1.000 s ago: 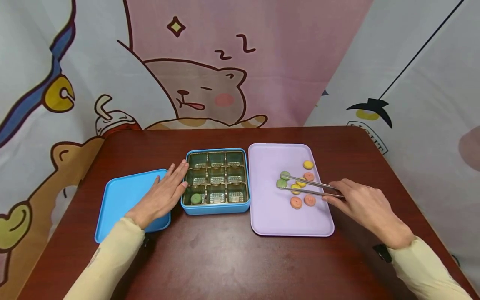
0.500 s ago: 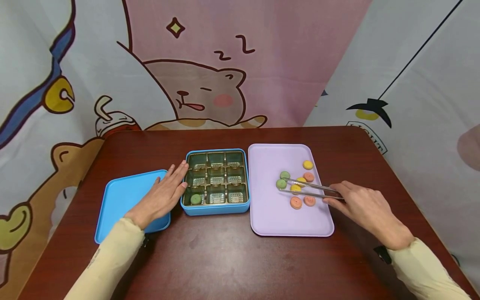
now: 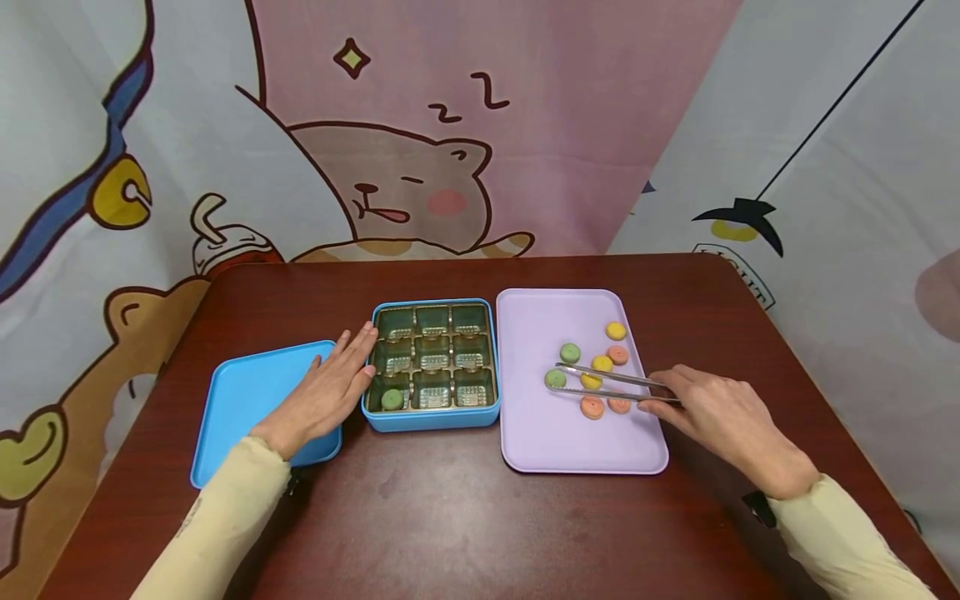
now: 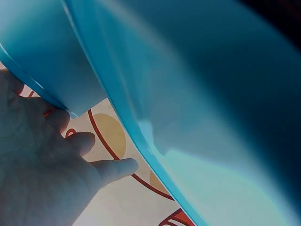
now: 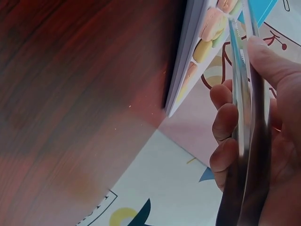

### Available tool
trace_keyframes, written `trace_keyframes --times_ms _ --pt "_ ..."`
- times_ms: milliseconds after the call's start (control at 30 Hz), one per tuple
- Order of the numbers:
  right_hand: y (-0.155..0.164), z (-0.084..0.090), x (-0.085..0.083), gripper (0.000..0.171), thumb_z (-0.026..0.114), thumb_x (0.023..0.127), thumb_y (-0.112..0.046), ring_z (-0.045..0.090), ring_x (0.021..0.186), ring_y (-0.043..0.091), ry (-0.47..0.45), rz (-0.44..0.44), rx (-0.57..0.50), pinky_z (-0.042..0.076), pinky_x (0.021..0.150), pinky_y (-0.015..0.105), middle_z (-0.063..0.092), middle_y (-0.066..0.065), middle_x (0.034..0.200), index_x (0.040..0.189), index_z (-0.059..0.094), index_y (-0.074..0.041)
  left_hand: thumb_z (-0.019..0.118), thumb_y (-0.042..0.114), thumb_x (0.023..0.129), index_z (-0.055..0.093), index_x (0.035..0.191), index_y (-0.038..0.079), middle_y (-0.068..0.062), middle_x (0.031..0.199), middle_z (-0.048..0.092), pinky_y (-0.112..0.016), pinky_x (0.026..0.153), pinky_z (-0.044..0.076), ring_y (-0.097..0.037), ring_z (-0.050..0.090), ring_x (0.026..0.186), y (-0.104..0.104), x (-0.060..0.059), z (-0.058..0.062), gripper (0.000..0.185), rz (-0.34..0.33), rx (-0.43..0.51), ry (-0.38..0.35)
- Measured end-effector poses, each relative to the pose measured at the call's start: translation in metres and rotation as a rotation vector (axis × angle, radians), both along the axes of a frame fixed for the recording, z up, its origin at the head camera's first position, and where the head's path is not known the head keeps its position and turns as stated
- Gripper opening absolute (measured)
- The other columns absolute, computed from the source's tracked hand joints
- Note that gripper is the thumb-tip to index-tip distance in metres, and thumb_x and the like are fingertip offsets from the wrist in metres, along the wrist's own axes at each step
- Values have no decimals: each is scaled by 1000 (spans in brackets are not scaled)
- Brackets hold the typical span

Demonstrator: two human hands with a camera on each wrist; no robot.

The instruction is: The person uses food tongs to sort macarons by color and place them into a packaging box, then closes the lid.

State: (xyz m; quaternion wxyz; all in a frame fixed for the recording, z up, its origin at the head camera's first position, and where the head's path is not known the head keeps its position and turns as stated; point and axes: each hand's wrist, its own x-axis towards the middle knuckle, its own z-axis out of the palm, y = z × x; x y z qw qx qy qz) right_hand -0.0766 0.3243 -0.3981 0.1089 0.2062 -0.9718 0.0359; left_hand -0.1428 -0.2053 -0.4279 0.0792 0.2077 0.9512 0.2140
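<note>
My right hand (image 3: 723,421) holds metal tongs (image 3: 611,385), its fingers and thumb curled round them in the right wrist view. The tong tips reach to a green macaron (image 3: 555,378) on the lilac tray (image 3: 532,433), one tip at either side of it. Another green macaron (image 3: 570,353) lies just behind. My left hand (image 3: 322,392) lies with straight fingers against the left side of the blue box (image 3: 431,421). A gold insert (image 3: 433,352) divides the box into compartments, and one green macaron (image 3: 392,399) sits in the front left compartment.
Yellow macarons (image 3: 616,331) and pink macarons (image 3: 592,407) lie on the tray's right half. A blue lid (image 3: 247,400) rests on the brown table (image 3: 442,525), left of the box, partly under my left forearm. A printed curtain (image 3: 570,125) hangs behind the table.
The tongs have shifted slightly left and toward me, and the front green macaron has moved left with the tips, away from the other green one. My left hand has stayed still.
</note>
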Motion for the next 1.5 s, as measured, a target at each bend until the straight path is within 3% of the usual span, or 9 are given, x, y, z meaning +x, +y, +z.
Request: trace_keyframes --times_ms 1200,1500 --pt "-4 0 -1 40 93 75 -34 55 57 9 26 41 12 43 45 29 68 -2 81 101 76 -8 31 36 115 11 168 14 -3 174 3 -78 114 9 -41 5 158 -1 0 -1 61 -1 8 2" --pt "-5 5 0 36 90 79 -35 47 55 5 47 44 -6 37 44 25 62 -5 77 99 76 -9 31 36 115 11 168 15 -3 174 4 -77 115 10 -41 6 158 1 0 -1 61 1 11 2"
